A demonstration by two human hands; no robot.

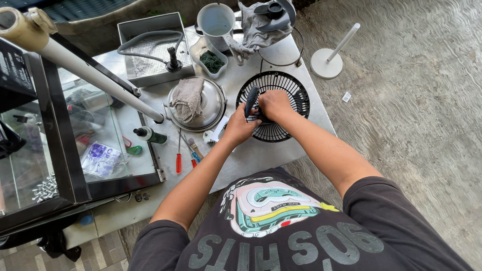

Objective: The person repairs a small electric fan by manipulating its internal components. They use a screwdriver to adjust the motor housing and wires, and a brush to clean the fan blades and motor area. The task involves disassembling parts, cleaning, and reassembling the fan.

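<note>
Black fan grille [281, 108] under both hands; left hand [240, 125] clasping dark blade [250, 101], right hand [273, 104] fingers curled on hub; steel lid [213, 103], screwdrivers [178, 158] beside.

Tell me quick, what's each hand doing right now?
Left hand: closed around a dark tool handle at the black fan grille.
Right hand: closed at the grille's hub; what it grips is hidden.

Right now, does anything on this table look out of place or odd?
A crumpled grey rag lies draped over the shiny metal lid, and another cloth hangs off the white jug. Nothing looks spilled.
</note>
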